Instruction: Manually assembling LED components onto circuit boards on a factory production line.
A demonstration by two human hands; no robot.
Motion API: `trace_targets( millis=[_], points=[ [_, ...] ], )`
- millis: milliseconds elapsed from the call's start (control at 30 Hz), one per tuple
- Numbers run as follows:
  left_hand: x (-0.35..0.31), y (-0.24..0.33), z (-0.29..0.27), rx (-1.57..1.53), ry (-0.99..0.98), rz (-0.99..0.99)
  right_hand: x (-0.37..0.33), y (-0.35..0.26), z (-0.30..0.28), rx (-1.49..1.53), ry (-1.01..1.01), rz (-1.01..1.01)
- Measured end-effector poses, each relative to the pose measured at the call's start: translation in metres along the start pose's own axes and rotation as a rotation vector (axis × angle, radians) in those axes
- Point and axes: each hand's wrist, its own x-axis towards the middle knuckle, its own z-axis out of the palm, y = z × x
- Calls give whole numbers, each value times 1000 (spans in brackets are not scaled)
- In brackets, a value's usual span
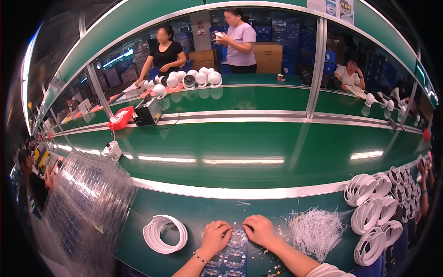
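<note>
Beyond the worktop's far edge runs a wide green conveyor belt (240, 141), with pale light reflections across it. The worktop (184, 205) itself is dark green. A tall bundle of clear plastic trays (87, 203) fills its left edge and leans over the far left corner. Along the right edge stand white ring housings (369, 217) in clustered rows, with smaller dark-lined rings (406, 189) just beyond them. Left of these, in the right half, lies a loose heap of thin white strips (316, 233). A panel of blue circuit boards (235, 254) lies flat near the middle of the near edge, its far end between the two hands. One white ring (160, 247) sits apart, between the panel and the trays. The left hand (215, 237) rests on the panel's far left part, fingers curled and thumb drawn in; the right hand (260, 230) is bent over its far right corner, fingertips bunched. Whether either pinches anything cannot be told. A dark beaded bracelet (200, 258) circles the left wrist. Tiny pale pieces (276, 267) are scattered right of the panel, toward the near edge.
</note>
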Motion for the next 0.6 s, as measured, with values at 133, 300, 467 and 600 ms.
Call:
trace_targets(
  millis=[133,300,467,600],
  points=[
    [0,1,-1,6,-1,0,2,3,-13,-303,-203,85],
    [0,-1,0,0,16,15,4,-6,-4,-109,-288,-109],
    [0,0,1,-13,31,27,-3,-7,6,-96,-280,-59],
    [3,4,-2,-12,4,62,-7,-3,11,-83,-231,-60]
  ],
)
